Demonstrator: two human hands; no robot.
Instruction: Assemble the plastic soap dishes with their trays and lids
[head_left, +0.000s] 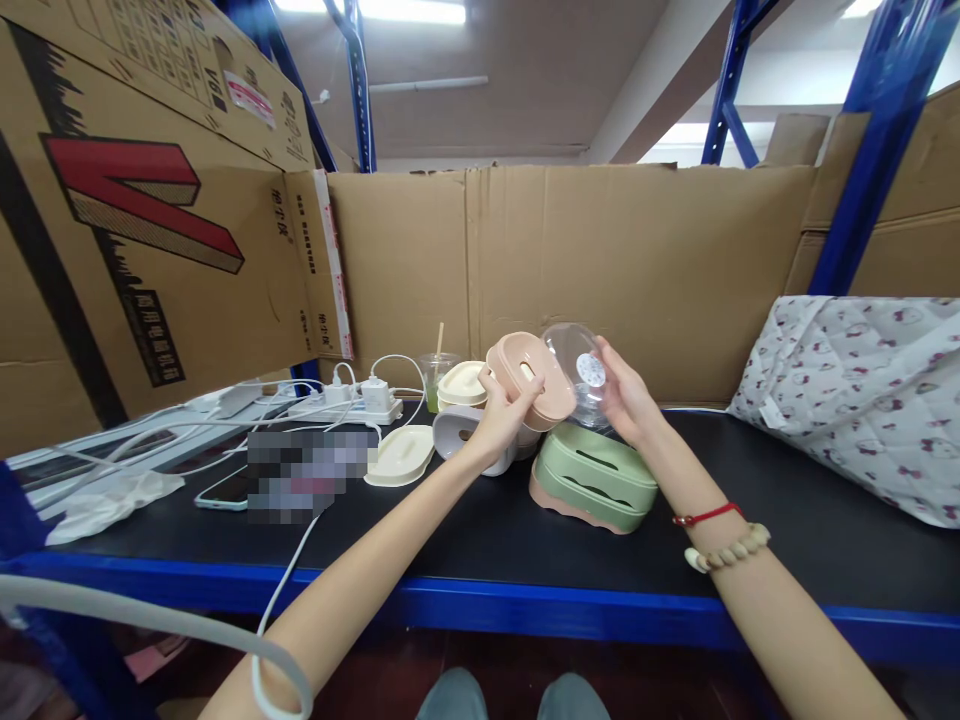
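Observation:
My left hand [504, 415] is closed on a peach plastic piece [553, 388] with rounded ends and a slot, held tilted above the shelf. Beside it, my right hand [628, 392] grips a clear plastic cover [564, 348] bearing a round white label. The two pieces overlap in view; whether they touch, I cannot tell. Below sit stacked green slotted pieces [600, 468] on a peach wavy-edged one [574, 508]. Behind my left forearm are a pale grey oval piece [448, 428], partly hidden, and a cream lidded piece [460, 380]. A cream lid [403, 452] lies flat to the left.
A power strip [388, 410] with chargers and white cables stands at the back left, near a clear cup [433, 385] with a straw. A phone [223, 491] and crumpled white plastic [116, 503] lie further left. Cardboard [585, 250] closes the back; a patterned quilted bag [862, 400] sits right.

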